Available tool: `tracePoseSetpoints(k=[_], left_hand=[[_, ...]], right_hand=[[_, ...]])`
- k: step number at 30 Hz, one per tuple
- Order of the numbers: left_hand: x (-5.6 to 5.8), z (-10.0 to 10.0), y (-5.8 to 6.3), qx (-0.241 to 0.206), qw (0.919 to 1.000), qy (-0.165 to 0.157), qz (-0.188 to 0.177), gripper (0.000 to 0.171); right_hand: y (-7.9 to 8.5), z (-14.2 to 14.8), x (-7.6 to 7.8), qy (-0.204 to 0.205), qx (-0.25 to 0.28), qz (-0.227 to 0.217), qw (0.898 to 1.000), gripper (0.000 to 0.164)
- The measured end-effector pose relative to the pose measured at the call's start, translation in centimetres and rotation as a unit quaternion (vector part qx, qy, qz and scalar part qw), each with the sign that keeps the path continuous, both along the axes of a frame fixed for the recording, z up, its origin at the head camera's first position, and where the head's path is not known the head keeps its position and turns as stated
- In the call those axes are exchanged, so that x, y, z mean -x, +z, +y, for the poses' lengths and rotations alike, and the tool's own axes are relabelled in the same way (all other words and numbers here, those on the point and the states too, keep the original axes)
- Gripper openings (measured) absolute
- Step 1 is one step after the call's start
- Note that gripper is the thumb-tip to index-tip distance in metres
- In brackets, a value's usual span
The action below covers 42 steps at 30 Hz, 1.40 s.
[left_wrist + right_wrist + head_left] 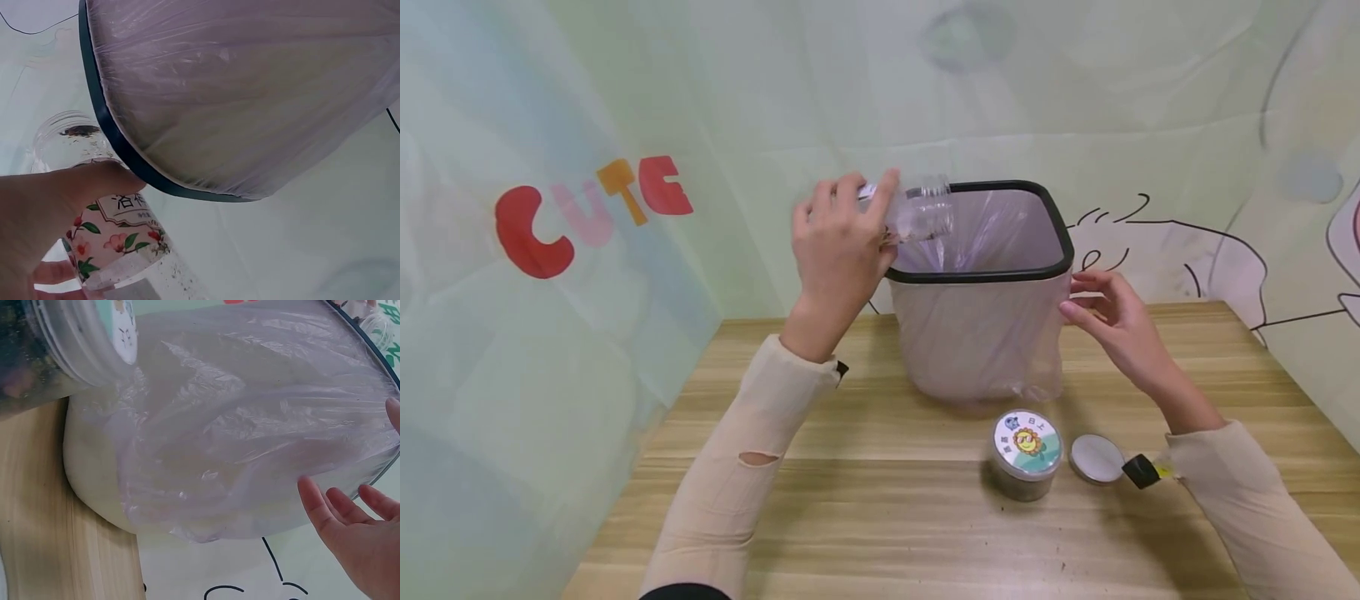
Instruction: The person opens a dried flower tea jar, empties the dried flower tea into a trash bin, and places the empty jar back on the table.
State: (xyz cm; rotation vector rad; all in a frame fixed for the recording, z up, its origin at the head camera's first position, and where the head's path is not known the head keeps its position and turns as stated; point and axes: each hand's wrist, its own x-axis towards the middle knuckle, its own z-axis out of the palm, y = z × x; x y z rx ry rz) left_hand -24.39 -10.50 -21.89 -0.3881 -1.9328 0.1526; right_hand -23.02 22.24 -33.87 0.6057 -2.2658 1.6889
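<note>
My left hand point(838, 250) grips a clear jar point(928, 208), tipped on its side with its threaded mouth over the left of the bin's black rim point(992, 274). A pink floral label point(103, 237) wraps the jar, and dark crumbs cling to its inside in the left wrist view. The bin point(977, 342) stands upright, lined with a thin translucent bag point(992, 221). At the bin's right side, just under the rim, my right hand point(1112, 321) has its fingers spread loosely, fingertips right at the bag; it holds nothing.
In front of the bin stands a second jar point(1027, 479) with a sunflower sticker on its lid; dark dried bits show inside in the right wrist view. Beside it a round lid point(1097, 459) lies flat on the wooden table point(865, 517). A printed curtain point(820, 92) hangs behind.
</note>
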Motion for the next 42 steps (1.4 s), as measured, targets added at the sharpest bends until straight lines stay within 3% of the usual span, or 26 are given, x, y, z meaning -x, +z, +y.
tracePoseSetpoints(k=[8,13,17,29,38,42], left_hand=[[-1.0,-1.1,-0.7,-0.042,0.9988,-0.026,-0.002,0.061],[-1.8,-1.6,-0.8,-0.072,0.9963,-0.038,-0.029,0.067],[-2.3,-2.4,-1.2,-0.095,0.9923,-0.057,-0.056,0.07],[-4.0,-4.2,-4.4,-0.186,0.9733,-0.086,-0.104,0.073],[-4.8,-5.0,-7.8,-0.236,0.9461,-0.131,-0.179,0.07],[-5.4,-5.2,-9.5,-0.268,0.9208,-0.147,-0.242,0.068]], right_hand=[[-0.9,0.6,-0.4,0.028,0.024,0.011,0.999,0.038],[-1.4,1.2,-0.5,0.024,0.01,0.007,1.0,0.035],[-1.9,1.4,-0.6,0.044,0.008,0.0,0.999,0.034],[-3.3,1.9,-1.0,0.065,-0.015,-0.019,0.998,0.03],[-3.6,2.2,-1.2,0.064,-0.037,-0.029,0.997,0.032],[-3.8,2.2,-1.3,0.068,-0.04,-0.036,0.996,0.032]])
